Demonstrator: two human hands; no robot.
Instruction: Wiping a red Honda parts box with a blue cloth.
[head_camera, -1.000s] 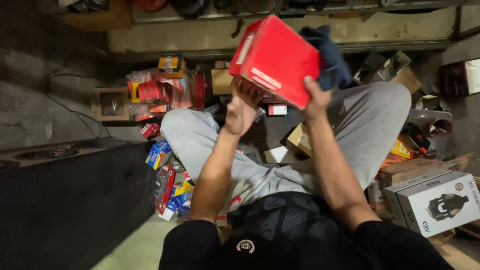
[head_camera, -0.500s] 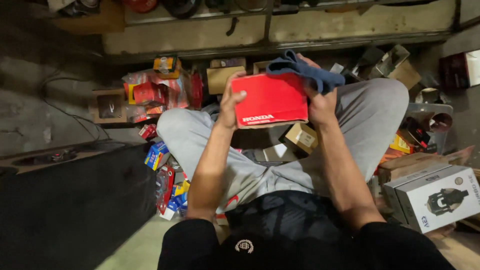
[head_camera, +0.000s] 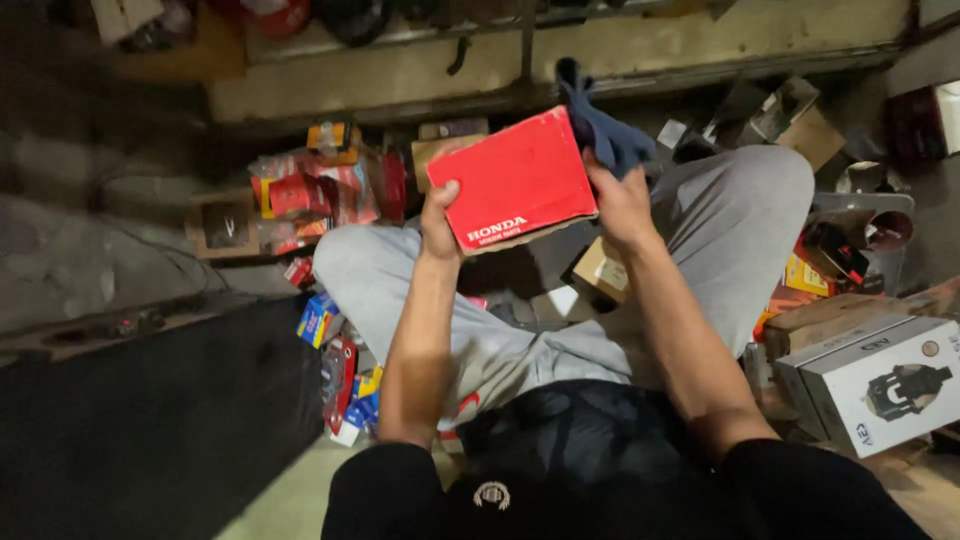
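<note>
- The person sits cross-legged in grey trousers (head_camera: 740, 210), knees spread to ten and two o'clock, amid scattered small packages.
- A white carton (head_camera: 885, 385) printed with a dark helmet-like picture lies at four o'clock, well apart from the hands.
- A red box (head_camera: 520, 180), flat and slightly tilted, is held up at twelve o'clock above the lap, its broad face toward the camera.
- The left hand (head_camera: 438, 222) grasps the red box at its nine o'clock edge, thumb curled over the front face, fingers hidden behind.
- The right hand (head_camera: 622, 205) clasps the box's three o'clock edge and is also clenched on a blue cloth (head_camera: 603, 128) that bunches up past its one o'clock corner.
- A small brown carton (head_camera: 603, 272) lies below the box at five o'clock, between the knees.
</note>
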